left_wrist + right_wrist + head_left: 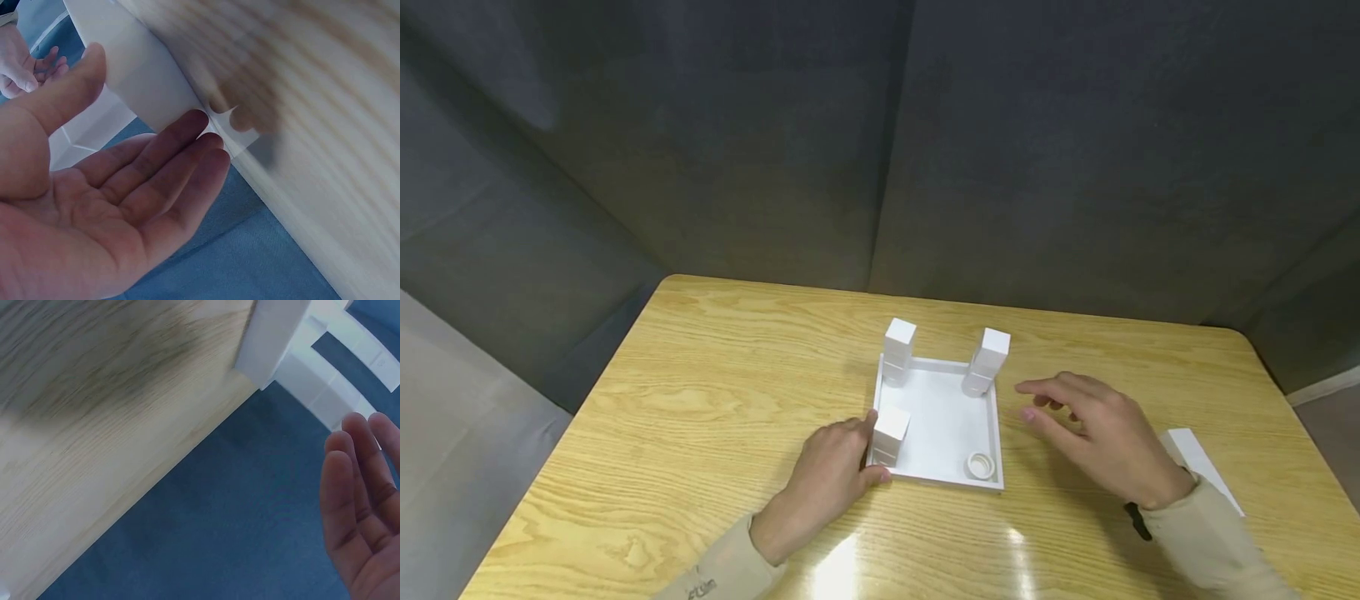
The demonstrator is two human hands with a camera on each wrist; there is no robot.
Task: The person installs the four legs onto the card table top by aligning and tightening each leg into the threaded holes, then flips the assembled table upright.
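Observation:
A square white tray [936,421] with low walls lies on the table. My left hand [831,467] rests against its front left corner, thumb by the front wall and the other fingers along the left side. The left wrist view shows these fingers nearly straight, their tips touching the tray's wall [147,75]. Stacked white blocks form towers at the back left [898,346], back right [988,358] and front left [891,433] corners. In the front right corner is a small white ring [981,477]. To the right of the tray, my right hand [1097,433] hovers with loosely bent fingers, holding nothing.
A long white piece [1197,454] lies at the right of the wooden table [700,400], partly hidden behind the right forearm. Dark cloth [1037,167] hangs behind the table's far edge.

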